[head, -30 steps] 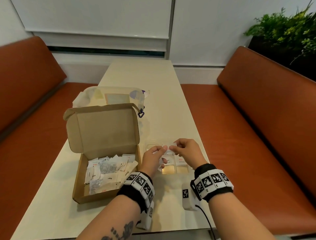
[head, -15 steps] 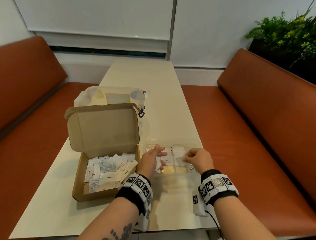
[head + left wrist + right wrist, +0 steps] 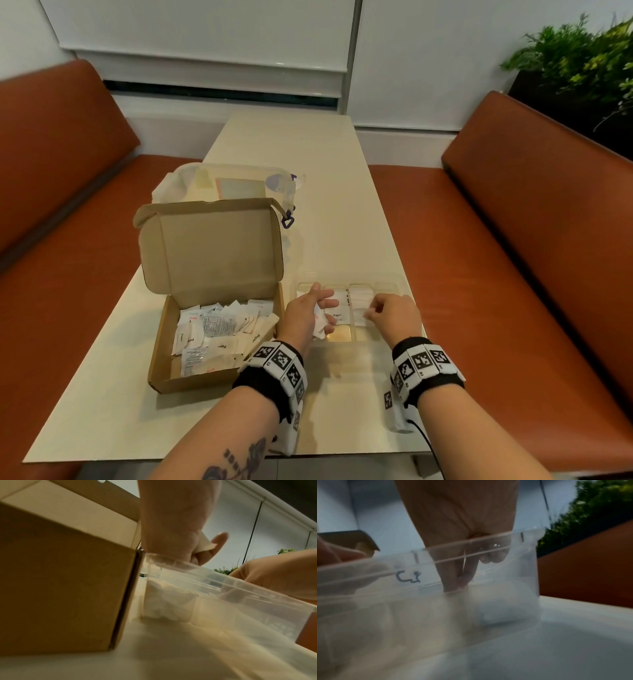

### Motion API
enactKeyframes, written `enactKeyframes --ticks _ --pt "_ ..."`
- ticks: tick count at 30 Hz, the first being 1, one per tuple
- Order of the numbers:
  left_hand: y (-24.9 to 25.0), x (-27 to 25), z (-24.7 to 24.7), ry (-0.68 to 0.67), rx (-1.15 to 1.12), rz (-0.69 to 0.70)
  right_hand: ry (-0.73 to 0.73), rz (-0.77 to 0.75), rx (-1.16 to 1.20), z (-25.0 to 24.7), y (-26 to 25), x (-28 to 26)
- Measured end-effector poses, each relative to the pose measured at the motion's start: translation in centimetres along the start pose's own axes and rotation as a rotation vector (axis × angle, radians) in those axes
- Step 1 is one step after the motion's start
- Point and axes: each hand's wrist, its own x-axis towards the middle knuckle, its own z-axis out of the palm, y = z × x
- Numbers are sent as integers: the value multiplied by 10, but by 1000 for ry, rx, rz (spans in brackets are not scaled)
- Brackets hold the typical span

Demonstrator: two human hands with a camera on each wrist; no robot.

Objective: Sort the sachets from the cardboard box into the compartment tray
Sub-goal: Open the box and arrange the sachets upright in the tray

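Left hand (image 3: pixel 306 317) is holding white sachets (image 3: pixel 318 320) in its grip over the tray (image 3: pixel 390 278); right hand (image 3: pixel 394 313) is seemingly pinching a sachet (image 3: pixel 360 313) inside a compartment.

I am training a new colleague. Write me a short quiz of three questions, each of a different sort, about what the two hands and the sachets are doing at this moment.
1. True or false: the cardboard box stands open and has sachets in it.
2. Which hand holds several sachets above the compartment tray? A) left hand B) right hand C) neither
3. Fill in: the word printed on the sachet lying in the tray between the two hands is ____.

Key
1. True. Its lid is up and many white sachets lie inside.
2. A. The right hand pinches only a single sachet, low in a compartment.
3. Pepper.
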Motion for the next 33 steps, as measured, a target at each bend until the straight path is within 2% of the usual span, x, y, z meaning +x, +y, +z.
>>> enactKeyframes --ticks 2,8,15,18,21,23,26,33 --pt "0 0 1 2 -1 -6 -7 -64 -119 1 -1 1" --pt "4 -3 4 -3 -6 -25 -11 -106 -120 4 -3 2" --pt "8 -6 8 -44 -61 -64 -71 -43 -88 5 -4 1" --pt "9 -6 6 -48 -50 -52 4 -54 11 2 -9 -1" --pt "8 -3 5 -49 -32 -45 74 -168 249 -3 -25 -6" --pt "8 -2 5 -39 26 -43 -23 -207 422 -5 -38 -9" --pt "8 -4 5 -23 150 -16 -223 -171 488 -5 -48 -10" --pt "10 -2 6 -24 224 29 -279 -180 523 -10 -43 -5"
